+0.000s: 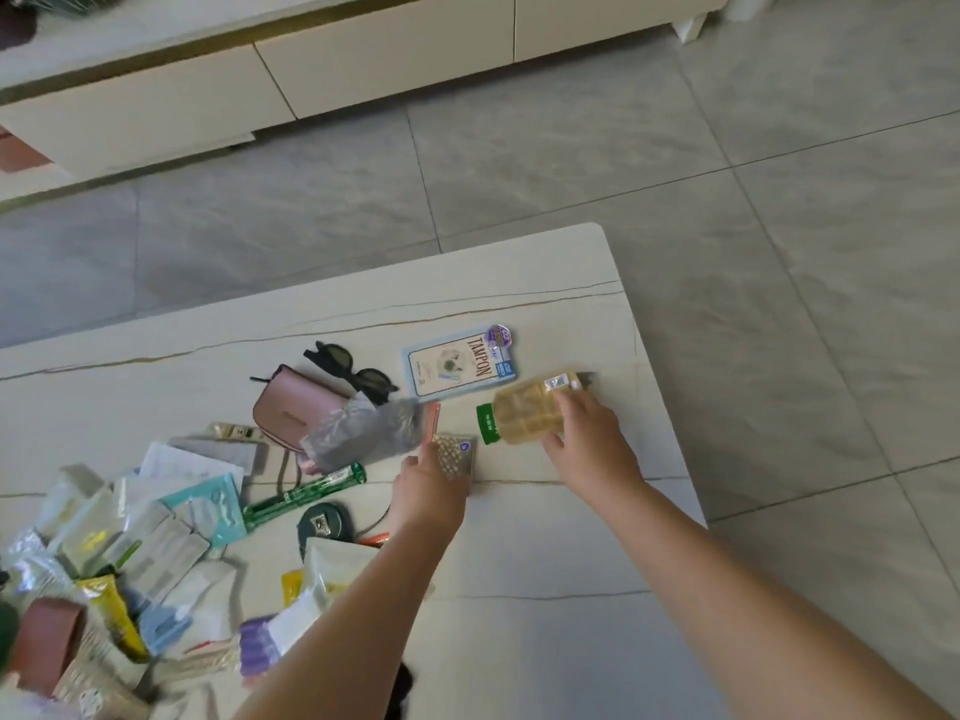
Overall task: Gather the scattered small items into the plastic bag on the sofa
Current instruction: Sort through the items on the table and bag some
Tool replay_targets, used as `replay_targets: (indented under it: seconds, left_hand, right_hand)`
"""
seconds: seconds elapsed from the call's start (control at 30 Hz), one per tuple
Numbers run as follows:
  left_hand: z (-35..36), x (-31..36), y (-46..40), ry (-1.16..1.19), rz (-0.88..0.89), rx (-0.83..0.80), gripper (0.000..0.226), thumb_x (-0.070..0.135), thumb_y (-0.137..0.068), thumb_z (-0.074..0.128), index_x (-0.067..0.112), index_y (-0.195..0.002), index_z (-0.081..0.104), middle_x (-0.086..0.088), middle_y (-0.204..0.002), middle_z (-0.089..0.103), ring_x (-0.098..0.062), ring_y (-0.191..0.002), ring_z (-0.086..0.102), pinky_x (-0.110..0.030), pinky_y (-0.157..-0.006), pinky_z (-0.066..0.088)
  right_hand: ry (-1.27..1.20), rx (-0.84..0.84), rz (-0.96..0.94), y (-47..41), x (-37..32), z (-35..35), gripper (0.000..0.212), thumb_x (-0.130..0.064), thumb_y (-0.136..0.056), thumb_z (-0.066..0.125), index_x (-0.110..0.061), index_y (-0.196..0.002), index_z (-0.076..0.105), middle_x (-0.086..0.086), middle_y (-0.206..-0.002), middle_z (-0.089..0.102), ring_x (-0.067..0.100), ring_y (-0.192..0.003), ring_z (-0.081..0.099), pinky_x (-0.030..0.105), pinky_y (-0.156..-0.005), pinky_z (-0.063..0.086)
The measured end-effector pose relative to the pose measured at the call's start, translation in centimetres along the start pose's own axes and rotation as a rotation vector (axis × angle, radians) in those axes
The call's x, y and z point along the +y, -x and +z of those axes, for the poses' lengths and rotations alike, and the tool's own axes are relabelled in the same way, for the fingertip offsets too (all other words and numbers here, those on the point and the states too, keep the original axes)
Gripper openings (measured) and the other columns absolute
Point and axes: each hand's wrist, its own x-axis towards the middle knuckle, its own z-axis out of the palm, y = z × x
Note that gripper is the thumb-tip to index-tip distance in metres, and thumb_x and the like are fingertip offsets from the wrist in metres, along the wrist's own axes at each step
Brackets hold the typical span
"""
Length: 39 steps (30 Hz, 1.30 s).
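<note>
My right hand (587, 439) grips a yellowish packet with a green cap (524, 413), lying on the white marble table (545, 563). My left hand (428, 491) rests on a small silver blister pack (457, 452), fingers curled around its near edge. Just left of that hand lies a clear plastic bag (363, 433), crumpled over a pink purse (291, 407). A blue box marked TAMPON (460, 363) and black sunglasses (353, 368) lie farther back. No sofa is in view.
A heap of sachets and packets (130, 553) covers the table's near left. A green tube (306, 491) and a dark round tape-like item (324, 524) lie near my left arm. Grey floor tiles (779, 226) surround the table; a cream cabinet (363, 59) stands beyond.
</note>
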Motion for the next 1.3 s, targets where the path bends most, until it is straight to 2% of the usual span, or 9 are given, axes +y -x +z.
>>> replay_targets:
  seconds: [0.23,0.33,0.4,0.5,0.63,0.87,1.07,1.2,1.3]
  left_hand:
    - [2.1,-0.7,-3.2,-0.114,-0.063,0.042,0.060,0.042,-0.087,0.059,0.017,-0.136,0.035,-0.009,-0.129,0.053,-0.029,-0.119,0.050,-0.042,-0.099,0.044]
    - [2.6,-1.1,-3.5,-0.141,-0.080,0.037,0.061,0.041,-0.085,0.062,0.016,-0.135,0.036,-0.008,-0.127,0.056,-0.028,-0.118,0.051,-0.043,-0.099,0.044]
    - [2.8,-1.2,-3.4,-0.123,-0.090,0.042,0.062,0.040,-0.084,0.064,0.013,-0.134,0.038,-0.009,-0.128,0.055,-0.028,-0.119,0.051,-0.043,-0.099,0.044]
    - [2.9,-1.1,-3.4,-0.121,-0.105,0.045,0.064,0.041,-0.083,0.066,0.010,-0.132,0.041,-0.010,-0.129,0.052,-0.028,-0.121,0.048,-0.041,-0.101,0.043]
    - [3.1,-0.8,-3.2,-0.126,-0.087,0.056,0.059,0.037,-0.086,0.064,0.009,-0.133,0.041,-0.011,-0.131,0.048,-0.029,-0.124,0.043,-0.039,-0.103,0.039]
    - [3.3,0.3,-2.5,0.147,0.004,0.021,0.023,0.021,-0.089,0.061,0.019,-0.109,0.048,-0.001,-0.100,0.058,-0.017,-0.083,0.049,-0.030,-0.072,0.040]
    - [2.8,1.3,-3.1,0.166,0.079,0.037,0.030,0.023,-0.090,0.059,0.015,-0.117,0.051,-0.005,-0.110,0.063,-0.023,-0.094,0.057,-0.035,-0.079,0.048]
    - [1.8,1.8,-3.7,0.208,0.111,0.095,0.052,0.023,-0.092,0.058,0.014,-0.138,0.036,-0.008,-0.136,0.052,-0.028,-0.116,0.055,-0.035,-0.091,0.047]
    - [0.3,2.3,-4.9,0.181,0.109,0.179,0.040,0.030,-0.090,0.060,0.012,-0.123,0.046,-0.011,-0.116,0.063,-0.029,-0.109,0.055,-0.041,-0.089,0.049]
  right_hand:
    - [0.370,-0.057,-0.160,-5.6,0.6,2.4,0.058,-0.034,-0.097,0.044,-0.021,-0.148,0.018,0.000,-0.158,0.012,0.032,-0.146,0.004,0.049,-0.112,0.024]
    - [0.602,-0.001,-0.241,-5.2,1.0,3.1,0.064,-0.021,-0.087,0.058,-0.020,-0.144,0.028,0.005,-0.147,0.036,0.033,-0.137,0.027,0.052,-0.111,0.022]
    - [0.693,0.110,-0.255,-4.1,1.2,3.4,0.065,-0.015,-0.073,0.070,-0.017,-0.133,0.046,0.006,-0.117,0.059,0.029,-0.114,0.050,0.045,-0.103,0.035]
    - [0.600,0.144,-0.246,-2.0,1.6,4.3,0.045,-0.005,-0.064,0.073,-0.014,-0.106,0.062,0.005,-0.091,0.063,0.028,-0.093,0.057,0.037,-0.085,0.045]
    - [0.348,0.015,-0.160,0.3,2.8,5.4,0.009,-0.021,-0.091,0.054,-0.015,-0.097,0.058,0.005,-0.100,0.058,0.027,-0.098,0.049,0.033,-0.077,0.036]
    - [-0.174,0.308,0.116,-1.9,3.6,2.3,0.027,-0.028,-0.091,0.057,-0.001,-0.094,0.059,0.011,-0.121,0.054,0.028,-0.117,0.040,0.034,-0.093,0.036]
    - [-0.104,0.190,0.083,-5.8,4.1,0.6,0.017,-0.023,-0.089,0.061,-0.011,-0.086,0.049,0.008,-0.135,0.045,0.026,-0.137,0.025,0.039,-0.096,0.039]
    - [-0.081,0.196,0.047,-5.0,4.1,2.0,0.024,-0.014,-0.087,0.061,-0.017,-0.082,0.038,0.010,-0.111,0.051,0.033,-0.111,0.047,0.032,-0.072,0.034]
    - [-0.075,0.209,0.084,-3.5,3.9,3.1,0.025,-0.019,-0.085,0.065,-0.012,-0.103,0.047,0.006,-0.110,0.052,0.031,-0.106,0.047,0.032,-0.068,0.035]
